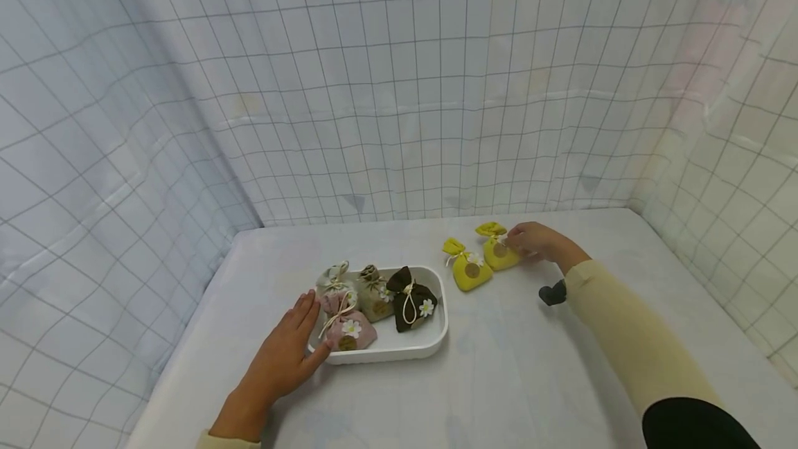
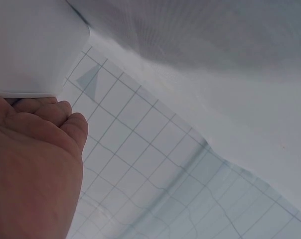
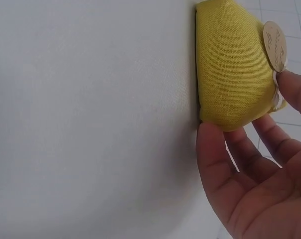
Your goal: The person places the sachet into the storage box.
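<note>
My right hand [image 1: 539, 241] is at a yellow drawstring sachet [image 1: 497, 256] on the table's far right. In the right wrist view its thumb lies on the sachet [image 3: 232, 64] beside a round tag [image 3: 275, 46], with the fingers curled against its side. A second yellow sachet [image 1: 466, 281] with a white flower lies just left of it. My left hand [image 1: 283, 352] rests with extended fingers along the left end of a white tray [image 1: 399, 354]. Inside the tray lie a pink sachet [image 1: 363, 332], a pale one [image 1: 333, 274], an olive one [image 1: 376, 307] and a dark brown one [image 1: 414, 296].
A white-covered table [image 1: 511, 373] carries everything. White cloth with a grid pattern [image 1: 399, 89] hangs behind and at both sides. A black strap piece [image 1: 552, 293] sits at the right wrist.
</note>
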A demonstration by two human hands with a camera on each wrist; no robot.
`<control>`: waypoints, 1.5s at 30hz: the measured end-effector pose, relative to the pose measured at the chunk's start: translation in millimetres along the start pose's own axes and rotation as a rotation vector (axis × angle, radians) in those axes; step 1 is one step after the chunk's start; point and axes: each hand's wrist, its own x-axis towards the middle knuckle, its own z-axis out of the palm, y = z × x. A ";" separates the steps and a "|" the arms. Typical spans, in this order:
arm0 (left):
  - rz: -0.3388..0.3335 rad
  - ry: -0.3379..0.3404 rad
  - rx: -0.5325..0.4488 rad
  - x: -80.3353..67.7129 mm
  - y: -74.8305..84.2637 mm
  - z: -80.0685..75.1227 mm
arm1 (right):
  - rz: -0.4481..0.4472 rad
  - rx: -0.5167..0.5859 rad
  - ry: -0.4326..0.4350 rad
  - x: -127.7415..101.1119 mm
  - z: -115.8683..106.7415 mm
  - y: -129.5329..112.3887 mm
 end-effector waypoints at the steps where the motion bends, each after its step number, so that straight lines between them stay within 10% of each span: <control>1: 0.001 0.000 0.000 0.1 -0.1 0.1 | -0.002 0.008 -0.004 0.4 0.0 0.3; 45: 0.000 -0.002 0.004 0.8 -0.9 0.3 | -0.045 0.038 0.116 7.1 2.9 16.0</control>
